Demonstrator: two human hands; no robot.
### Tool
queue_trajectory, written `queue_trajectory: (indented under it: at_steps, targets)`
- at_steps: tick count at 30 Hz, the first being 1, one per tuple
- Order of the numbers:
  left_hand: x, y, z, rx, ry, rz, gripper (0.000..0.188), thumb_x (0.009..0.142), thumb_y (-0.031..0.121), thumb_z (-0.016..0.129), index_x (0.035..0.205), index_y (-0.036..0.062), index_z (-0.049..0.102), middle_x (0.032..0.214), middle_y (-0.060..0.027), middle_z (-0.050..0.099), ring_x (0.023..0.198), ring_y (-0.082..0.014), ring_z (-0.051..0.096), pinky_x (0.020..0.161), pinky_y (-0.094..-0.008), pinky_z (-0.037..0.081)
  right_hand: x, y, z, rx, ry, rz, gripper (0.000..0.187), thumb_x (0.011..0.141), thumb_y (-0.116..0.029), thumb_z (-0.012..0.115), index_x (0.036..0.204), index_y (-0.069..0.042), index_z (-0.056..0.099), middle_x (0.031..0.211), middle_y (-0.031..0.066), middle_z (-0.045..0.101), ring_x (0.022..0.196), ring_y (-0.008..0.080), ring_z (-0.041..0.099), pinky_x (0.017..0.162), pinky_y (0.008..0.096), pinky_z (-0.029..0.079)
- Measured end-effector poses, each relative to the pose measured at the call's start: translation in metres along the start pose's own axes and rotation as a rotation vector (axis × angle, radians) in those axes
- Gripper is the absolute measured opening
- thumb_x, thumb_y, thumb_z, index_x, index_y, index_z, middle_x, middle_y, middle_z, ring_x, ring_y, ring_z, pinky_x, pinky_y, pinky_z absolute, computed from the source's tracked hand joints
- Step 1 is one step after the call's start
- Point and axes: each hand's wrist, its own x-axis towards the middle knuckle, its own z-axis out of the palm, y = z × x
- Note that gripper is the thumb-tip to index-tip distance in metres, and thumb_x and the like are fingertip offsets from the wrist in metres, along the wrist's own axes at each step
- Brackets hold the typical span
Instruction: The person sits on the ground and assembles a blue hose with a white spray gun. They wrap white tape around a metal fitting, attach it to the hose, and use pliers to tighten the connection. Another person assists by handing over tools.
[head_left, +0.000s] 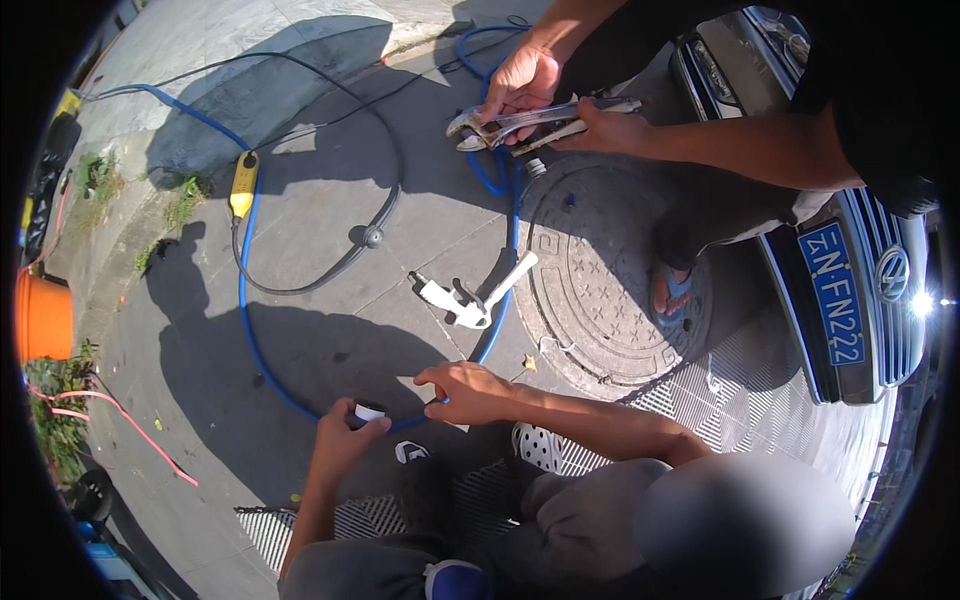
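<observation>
ok so nearest first: two bare hands, held low and apart over the paving. the left hand (343,437) comes up from the lower edge, wrist fairly straight, thumb and fingers clamped on one small black-and-white piece (370,412). the right hand (470,392) reaches in from the right, forearm almost flat, index finger poking left and the others curled; can't tell if it's pinching anything. two white shoes (540,447) just below them.

one blue hose (247,335) loops past both hands, can't tell if either touches it. just beyond, one white spray gun (462,308) lies on the ground, with one round manhole cover (610,300) to its right.

farther up, a co-worker's two hands (525,78) are close together, gripping two metal wrenches (520,120). one car (895,340) sits at the right. off left, one yellow power socket (243,185) on a black cable (399,170), plus one orange bucket (45,318) by the rim.
</observation>
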Motion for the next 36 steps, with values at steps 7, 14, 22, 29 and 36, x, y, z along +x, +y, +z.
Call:
queue_trajectory:
  at_steps: [7,14,22,29,36]
  targets:
    - [-0.047,-0.147,-0.016,0.524,0.371,-0.188,0.067,0.073,0.033,0.093,0.121,-0.003,0.064,0.117,-0.0242,0.072,0.108,-0.0418,0.071,0.091,-0.0498,0.057,-0.007,0.079,0.065,-0.246,-0.244,0.15,0.039,0.091,-0.017,0.069,0.128,-0.004,0.066,0.121,0.021,0.063,0.105,0.0425,0.07,0.091,0.0502,0.057]
    - [-0.039,-0.227,-0.009,0.595,0.406,-0.019,0.082,0.071,0.036,0.094,0.131,-0.0012,0.052,0.128,-0.0259,0.059,0.117,-0.0468,0.061,0.098,-0.0526,0.051,-0.008,0.053,0.019,-0.38,-0.05,-0.043,0.029,0.095,-0.022,0.07,0.116,-0.002,0.068,0.119,0.0247,0.062,0.1,0.0404,0.073,0.079,0.0493,0.062]
    - [-0.053,-0.106,-0.032,0.813,0.307,0.043,0.076,0.081,0.038,0.087,0.135,-0.0056,0.057,0.125,-0.0281,0.065,0.115,-0.0472,0.064,0.099,-0.0528,0.053,0.007,0.039,-0.32,-0.863,1.061,0.134,0.054,0.086,-0.023,0.083,0.132,0.0,0.066,0.134,0.0183,0.062,0.128,0.0372,0.062,0.103,0.0481,0.056]
    - [0.019,0.137,0.021,0.625,-0.343,0.499,0.051,0.097,0.039,0.076,0.125,-0.0033,0.07,0.113,-0.0229,0.076,0.101,-0.0331,0.077,0.087,-0.0432,0.059,0.054,0.107,-0.381,-0.784,0.52,0.356,0.045,0.085,-0.03,0.082,0.119,-0.002,0.074,0.118,0.0177,0.073,0.115,0.0332,0.071,0.094,0.0439,0.059]
    - [0.179,0.194,0.193,-0.315,-0.359,-0.034,0.083,0.096,0.08,0.059,0.129,0.0042,0.057,0.128,-0.0177,0.06,0.136,-0.0425,0.056,0.112,-0.0602,0.044,0.052,0.052,-0.349,-0.532,0.528,-0.016,0.033,0.088,-0.03,0.08,0.098,0.002,0.078,0.085,0.0196,0.076,0.078,0.0329,0.074,0.076,0.0419,0.058]
